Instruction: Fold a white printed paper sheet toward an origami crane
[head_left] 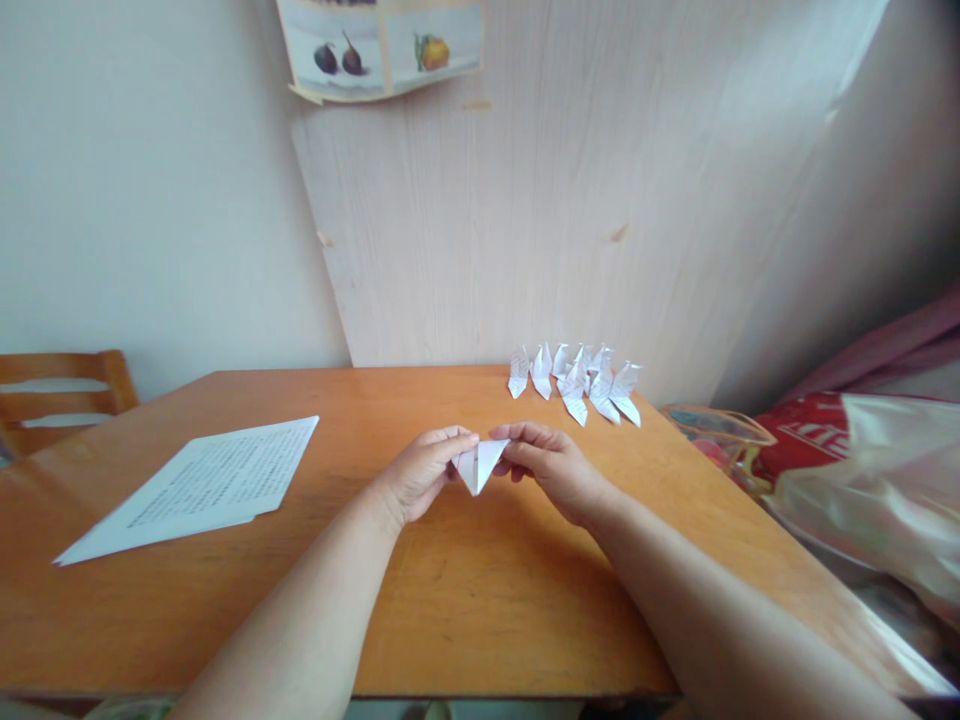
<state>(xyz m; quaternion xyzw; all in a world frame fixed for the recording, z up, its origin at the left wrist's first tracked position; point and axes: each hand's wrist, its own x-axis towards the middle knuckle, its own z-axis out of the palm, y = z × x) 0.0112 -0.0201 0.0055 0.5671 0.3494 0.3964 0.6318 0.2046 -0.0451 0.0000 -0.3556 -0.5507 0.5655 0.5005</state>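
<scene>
1. Two hands meet over the middle of the desk (465, 600) in the head view, closer to its far edge than to its near edge.
2. Left hand (424, 470): fingers curled, thumb and fingertips pinched on the left side of the paper piece (478, 463).
3. Right hand (551, 462): fingers curled likewise, pinched on the upper right corner of the same piece.
4. Paper piece: white, printed, folded to a triangle with its point downward. It sits between the two hands, just above the desk top; contact with the desk cannot be determined.
5. Work completed, as judged: several finished folded pieces (577, 385) lie in a tight row at the far edge of the desk, right of centre, apart from the right hand.
6. Work in hand, as judged: the held piece is at an early fold stage and does not yet match the finished shapes.
7. Unfolded stock: printed sheets (202, 485) lie flat toward the left edge of the desk, well apart from the left hand.
8. Surroundings: a plastic bag (862, 470) sits off the right edge; a chair (60, 385) stands beyond the far left corner.
</scene>
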